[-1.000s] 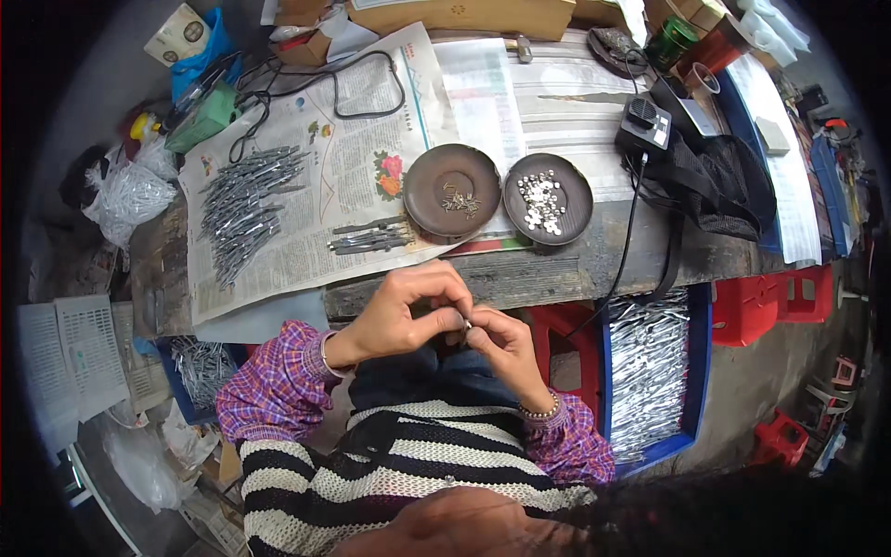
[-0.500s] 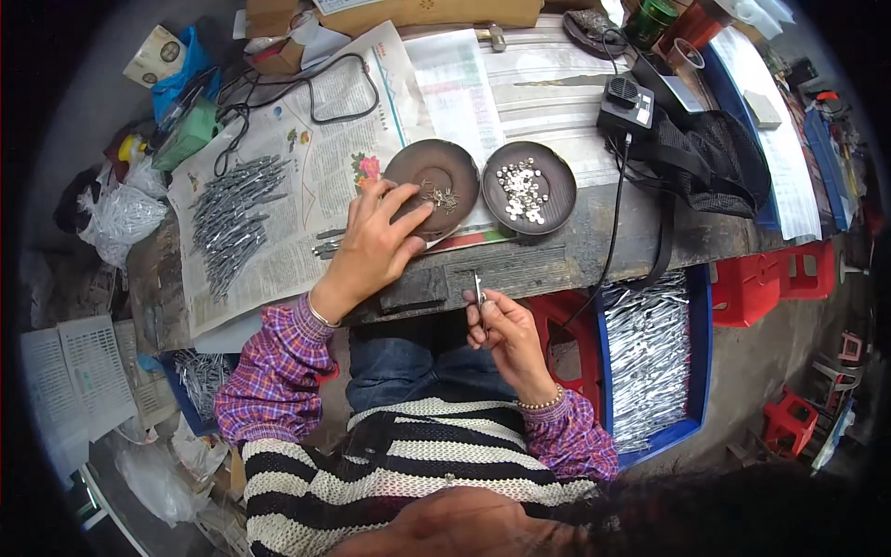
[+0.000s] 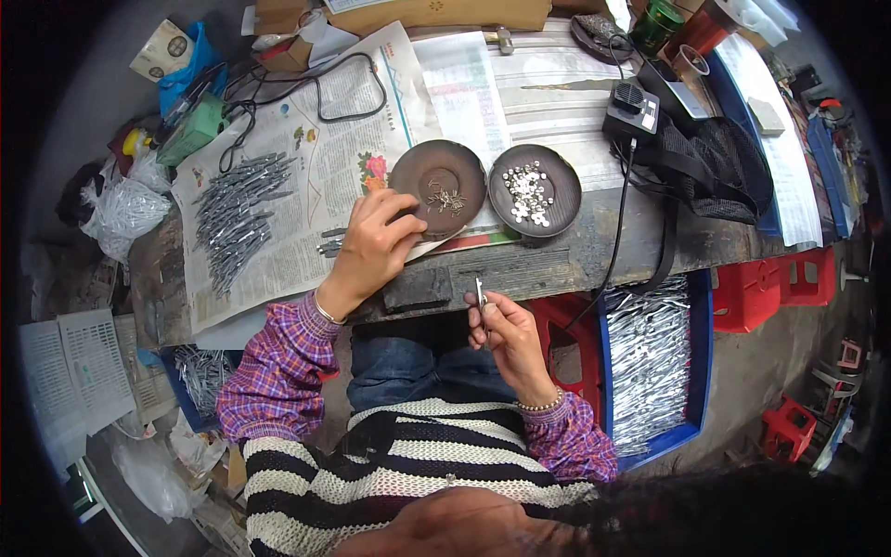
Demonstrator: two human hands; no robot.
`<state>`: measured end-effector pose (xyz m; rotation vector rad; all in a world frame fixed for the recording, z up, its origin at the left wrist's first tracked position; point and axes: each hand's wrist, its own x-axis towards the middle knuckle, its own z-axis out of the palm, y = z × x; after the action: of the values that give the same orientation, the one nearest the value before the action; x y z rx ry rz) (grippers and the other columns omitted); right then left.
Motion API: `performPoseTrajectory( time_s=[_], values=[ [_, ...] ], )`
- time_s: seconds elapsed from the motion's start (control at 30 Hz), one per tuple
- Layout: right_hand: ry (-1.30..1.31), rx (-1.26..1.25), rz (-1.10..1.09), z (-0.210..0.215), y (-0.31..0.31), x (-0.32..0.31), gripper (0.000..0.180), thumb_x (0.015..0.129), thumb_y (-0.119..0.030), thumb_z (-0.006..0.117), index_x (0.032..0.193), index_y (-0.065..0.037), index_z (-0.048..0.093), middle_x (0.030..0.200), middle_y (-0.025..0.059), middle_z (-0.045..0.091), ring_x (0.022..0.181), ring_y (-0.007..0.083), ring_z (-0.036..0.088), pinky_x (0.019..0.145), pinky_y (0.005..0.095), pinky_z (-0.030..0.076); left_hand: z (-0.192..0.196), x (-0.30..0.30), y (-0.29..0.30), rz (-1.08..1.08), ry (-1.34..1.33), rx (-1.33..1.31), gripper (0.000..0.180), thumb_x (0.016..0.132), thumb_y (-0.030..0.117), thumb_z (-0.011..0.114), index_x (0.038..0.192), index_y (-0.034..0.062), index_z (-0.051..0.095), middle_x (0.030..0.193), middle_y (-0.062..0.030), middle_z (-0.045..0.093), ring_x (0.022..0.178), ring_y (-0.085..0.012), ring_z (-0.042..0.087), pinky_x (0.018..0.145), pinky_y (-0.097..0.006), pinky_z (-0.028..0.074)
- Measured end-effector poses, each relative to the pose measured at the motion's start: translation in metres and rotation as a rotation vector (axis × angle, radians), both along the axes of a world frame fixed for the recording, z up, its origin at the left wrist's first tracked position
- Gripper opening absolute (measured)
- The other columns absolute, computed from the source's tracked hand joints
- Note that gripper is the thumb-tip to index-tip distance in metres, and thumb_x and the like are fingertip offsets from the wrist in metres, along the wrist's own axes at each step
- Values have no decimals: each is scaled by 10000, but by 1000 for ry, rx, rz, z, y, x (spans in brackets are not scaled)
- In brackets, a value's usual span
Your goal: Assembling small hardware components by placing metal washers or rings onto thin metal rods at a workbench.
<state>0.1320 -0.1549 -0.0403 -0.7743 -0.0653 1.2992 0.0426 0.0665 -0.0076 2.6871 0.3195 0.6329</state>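
My left hand [image 3: 376, 243] is over the near left rim of a brown round dish [image 3: 415, 174], fingers curled and drawn together. What they may pinch is too small to see. Several tiny brass-coloured pins [image 3: 446, 200] lie in that dish. Over my lap, in front of the table edge, my right hand [image 3: 510, 339] grips a slim metal piece [image 3: 480, 290] upright between thumb and fingers. A second brown dish [image 3: 567, 206], right of the first, holds many small shiny round metal parts [image 3: 525, 193].
Slim grey metal pieces [image 3: 243, 209] are heaped on newspaper [image 3: 320, 176] at the left. A blue bin [image 3: 703, 371] of shiny metal strips stands low at right. A black cable [image 3: 616, 251] hangs over the table edge from a black device [image 3: 631, 110]. Red stools [image 3: 745, 295] stand beyond.
My left hand has drawn back from the pins toward the dish's rim, its fingers closing together. The right hand keeps its hold on the metal piece, almost still.
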Motion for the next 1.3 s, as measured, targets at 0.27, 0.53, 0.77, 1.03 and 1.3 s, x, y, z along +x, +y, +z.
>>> performPoseTrajectory(
  time_s=[0.27, 0.53, 0.77, 1.03, 1.3],
  values=[
    [-41, 1, 19, -1, -1, -1, 283, 953, -141, 501, 1157, 45, 566, 843, 34, 580, 654, 71, 497, 609, 217, 439, 1, 2, 8, -16, -28, -127, 118, 640, 18, 692, 742, 36, 635, 946, -80, 618, 949, -280, 559, 853, -377, 424],
    [-286, -50, -66, -3, -3, -4, 278, 937, -109, 525, 1160, 46, 580, 906, 59, 616, 712, 83, 538, 663, 226, 464, 6, 0, 3, 33, -76, -604, 105, 692, -11, 690, 791, 10, 661, 863, -56, 638, 805, -147, 597, 707, -260, 469],
    [-406, -33, -132, -1, 2, -8, 279, 894, -32, 572, 1162, 43, 582, 916, 86, 638, 744, 114, 582, 697, 238, 493, 13, -16, -29, 1, 69, -1215, 91, 766, 15, 694, 836, -6, 640, 853, -7, 614, 729, -43, 559, 640, -178, 443],
    [-440, -38, -102, 3, 1, -11, 293, 889, -11, 567, 1177, 45, 563, 934, 113, 648, 754, 126, 602, 697, 248, 510, 11, -17, -48, -30, 149, -1242, 106, 782, 53, 703, 856, -2, 650, 762, 21, 630, 683, -19, 555, 600, -167, 437],
    [-459, -29, -81, 5, 1, -14, 285, 877, -8, 588, 1157, 44, 578, 1024, 95, 627, 883, 135, 624, 716, 243, 534, 15, -15, -52, 9, 143, -1253, 114, 784, 66, 708, 862, 3, 653, 746, 25, 634, 669, -20, 560, 599, -170, 442]
  ],
)
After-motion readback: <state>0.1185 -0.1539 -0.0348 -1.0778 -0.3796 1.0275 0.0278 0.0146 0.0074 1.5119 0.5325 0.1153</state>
